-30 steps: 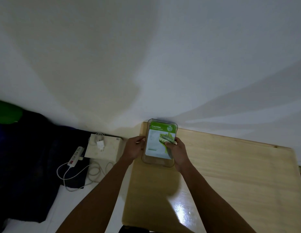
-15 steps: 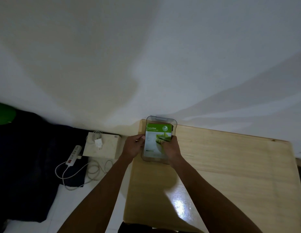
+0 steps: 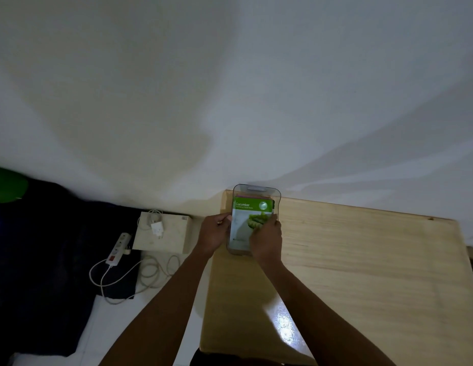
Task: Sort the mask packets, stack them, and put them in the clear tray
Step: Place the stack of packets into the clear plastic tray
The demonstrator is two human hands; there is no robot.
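Note:
A clear tray (image 3: pixel 257 188) sits at the far left corner of the wooden table (image 3: pixel 362 260). Inside it lies a stack of mask packets; the top one is a green and white cucumber packet (image 3: pixel 249 211), and a pink edge shows behind it. My left hand (image 3: pixel 214 233) grips the tray's left side. My right hand (image 3: pixel 265 237) lies on the packet's lower right part, its fingers pressing down on the stack. How many packets lie below the top one is hidden.
Left of the table, on the floor, a beige box (image 3: pixel 161 235) carries a white charger (image 3: pixel 157 228). A white power strip (image 3: pixel 118 249) and coiled cable (image 3: pixel 150 270) lie beside it on dark cloth. A white wall rises behind the table.
My right hand has slid a little from the tray's right edge onto the top packet. The tray and my left hand have stayed in place.

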